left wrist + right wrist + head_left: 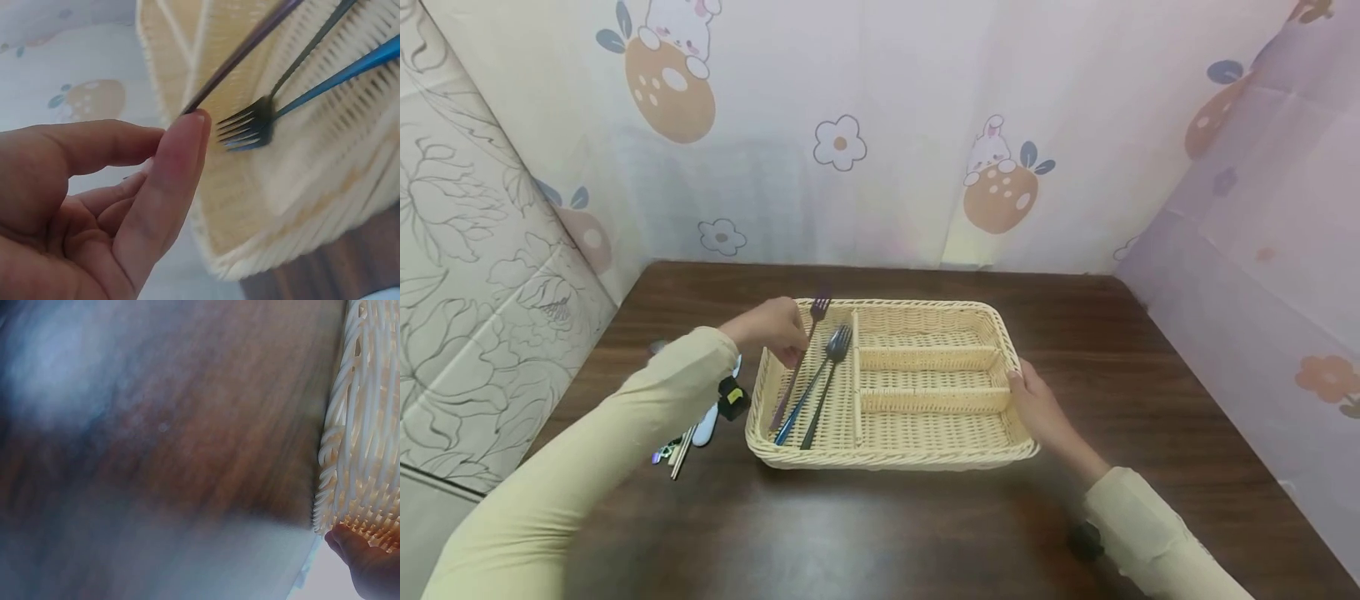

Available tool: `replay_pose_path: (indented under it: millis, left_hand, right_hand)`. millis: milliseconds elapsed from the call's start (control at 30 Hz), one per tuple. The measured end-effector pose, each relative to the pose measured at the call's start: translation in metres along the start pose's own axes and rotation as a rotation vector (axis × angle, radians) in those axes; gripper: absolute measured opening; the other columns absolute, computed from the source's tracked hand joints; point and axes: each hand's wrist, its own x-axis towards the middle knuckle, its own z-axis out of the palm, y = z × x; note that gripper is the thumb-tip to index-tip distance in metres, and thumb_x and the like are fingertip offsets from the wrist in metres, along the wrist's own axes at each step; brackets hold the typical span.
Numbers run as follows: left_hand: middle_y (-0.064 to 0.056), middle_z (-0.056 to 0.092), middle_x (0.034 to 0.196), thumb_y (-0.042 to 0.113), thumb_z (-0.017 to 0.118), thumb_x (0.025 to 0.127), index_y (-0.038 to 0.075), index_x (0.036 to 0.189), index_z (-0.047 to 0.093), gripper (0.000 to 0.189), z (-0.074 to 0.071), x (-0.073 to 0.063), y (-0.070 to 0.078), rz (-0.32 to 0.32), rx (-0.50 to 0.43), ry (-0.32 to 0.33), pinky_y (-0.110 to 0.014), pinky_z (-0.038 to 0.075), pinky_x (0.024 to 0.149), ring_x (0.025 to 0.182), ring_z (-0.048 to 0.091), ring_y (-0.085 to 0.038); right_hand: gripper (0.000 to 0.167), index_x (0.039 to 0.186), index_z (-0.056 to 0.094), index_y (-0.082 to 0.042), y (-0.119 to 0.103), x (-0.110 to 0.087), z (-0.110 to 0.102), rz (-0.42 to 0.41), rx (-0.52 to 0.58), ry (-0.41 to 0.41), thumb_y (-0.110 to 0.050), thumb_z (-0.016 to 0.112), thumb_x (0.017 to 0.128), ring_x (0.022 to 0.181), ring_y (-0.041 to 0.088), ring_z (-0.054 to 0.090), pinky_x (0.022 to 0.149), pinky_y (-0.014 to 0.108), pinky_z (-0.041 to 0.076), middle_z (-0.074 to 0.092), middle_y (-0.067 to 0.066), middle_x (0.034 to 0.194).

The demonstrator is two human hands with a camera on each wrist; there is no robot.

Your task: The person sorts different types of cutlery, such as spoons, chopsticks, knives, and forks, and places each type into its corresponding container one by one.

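Observation:
A cream wicker basket (880, 457) with dividers sits mid-table. Over its left compartment, my left hand (778, 329) pinches a purple fork (818, 308) between thumb and fingers; the tines point away toward the back rim. The left wrist view shows the purple handle (247, 50) rising from the fingertips. Beside it in that compartment lie a blue fork (805, 406) and a dark green-grey fork (824, 398), their heads overlapping. At the basket's right end my right hand (1037, 404) grips the rim, thumb on top; the right wrist view shows its thumb (350, 540) against the weave.
Left of the basket, partly behind the left sleeve, lie gold chopsticks (682, 454), a white-handled utensil (705, 427) and a shiny multicoloured piece (662, 452). A black wrist device (733, 399) hangs by the left cuff. Patterned curtains (895, 192) border the brown table (790, 533).

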Motion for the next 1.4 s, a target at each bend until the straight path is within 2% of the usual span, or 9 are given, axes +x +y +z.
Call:
replay_pose_path:
  millis: [167,333,467,733,800,967,1067,1233,1400]
  left_hand:
    - [-0.009,0.063,0.056,-0.007,0.055,0.084,0.002,0.054,0.057,0.031,0.015,0.017,-0.01,-0.034,-0.02,-0.063,-0.03,0.056,0.062,0.055,0.066,-0.017]
    - [-0.01,0.063,0.056,-0.011,0.056,0.08,0.005,0.051,0.054,0.033,0.024,0.025,-0.018,-0.087,-0.082,-0.113,-0.03,0.056,0.06,0.053,0.065,-0.017]
    - [-0.011,0.064,0.056,-0.01,0.059,0.081,0.003,0.052,0.057,0.032,0.027,0.03,-0.02,-0.132,-0.06,-0.143,-0.028,0.055,0.059,0.053,0.065,-0.017]
    - [-0.012,0.064,0.061,-0.009,0.058,0.083,-0.008,0.075,0.063,0.009,0.031,0.041,-0.017,-0.231,0.06,-0.179,-0.025,0.054,0.055,0.05,0.063,-0.014]
    - [-0.014,0.064,0.066,-0.011,0.057,0.083,-0.01,0.085,0.061,0.005,0.033,0.042,-0.014,-0.262,0.046,-0.171,-0.026,0.055,0.056,0.052,0.063,-0.016]
    - [-0.018,0.06,0.078,-0.016,0.054,0.083,-0.011,0.103,0.055,0.02,0.036,0.043,-0.009,-0.34,-0.041,-0.15,-0.031,0.056,0.062,0.058,0.062,-0.021]
    - [-0.02,0.062,0.08,-0.015,0.055,0.085,-0.012,0.104,0.055,0.019,0.036,0.045,-0.007,-0.357,-0.016,-0.15,-0.031,0.056,0.063,0.058,0.063,-0.021]
    - [-0.019,0.062,0.076,-0.017,0.057,0.08,-0.011,0.1,0.056,0.021,0.034,0.045,-0.005,-0.309,0.06,-0.117,-0.03,0.056,0.057,0.057,0.065,-0.022]
    - [-0.013,0.064,0.063,-0.013,0.055,0.076,-0.005,0.075,0.06,0.009,0.01,0.027,-0.001,-0.122,0.18,-0.023,-0.026,0.054,0.053,0.051,0.063,-0.015]
  right_hand:
    - [0.056,0.15,0.011,-0.001,0.002,0.0,0.004,0.004,-0.001,-0.002,-0.031,0.021,0.105,0.121,0.044,0.044,0.103,0.058,0.029,0.033,0.033,0.142]
    - [0.056,0.151,0.01,-0.001,0.003,0.001,0.004,0.001,0.004,0.004,-0.031,0.021,0.105,0.128,0.044,0.037,0.106,0.058,0.023,0.03,0.032,0.144]
    - [0.056,0.151,0.009,-0.001,0.003,0.002,0.003,0.004,0.01,0.005,-0.031,0.021,0.105,0.129,0.043,0.036,0.107,0.057,0.022,0.029,0.032,0.144]
    - [0.056,0.151,0.008,-0.002,0.002,0.003,0.003,0.014,0.003,0.003,-0.032,0.021,0.105,0.125,0.042,0.041,0.106,0.057,0.025,0.031,0.032,0.143]
    - [0.056,0.151,0.008,-0.002,0.002,0.003,0.003,0.011,0.001,0.007,-0.031,0.021,0.105,0.126,0.042,0.04,0.106,0.057,0.024,0.031,0.032,0.143]
    - [0.056,0.151,0.008,-0.002,0.001,0.003,0.003,0.013,-0.004,0.012,-0.031,0.021,0.105,0.128,0.042,0.036,0.107,0.058,0.021,0.03,0.031,0.144]
    - [0.056,0.151,0.008,-0.003,0.001,0.004,0.003,0.02,-0.003,0.01,-0.032,0.021,0.105,0.127,0.041,0.038,0.107,0.058,0.021,0.03,0.031,0.144]
    - [0.057,0.151,0.008,-0.004,0.001,0.004,0.003,0.024,-0.009,0.01,-0.033,0.021,0.105,0.125,0.042,0.04,0.107,0.058,0.023,0.03,0.031,0.144]
    - [0.057,0.151,0.008,-0.004,0.003,0.004,0.002,0.025,-0.008,0.01,-0.033,0.021,0.104,0.123,0.042,0.042,0.105,0.057,0.027,0.03,0.031,0.144]
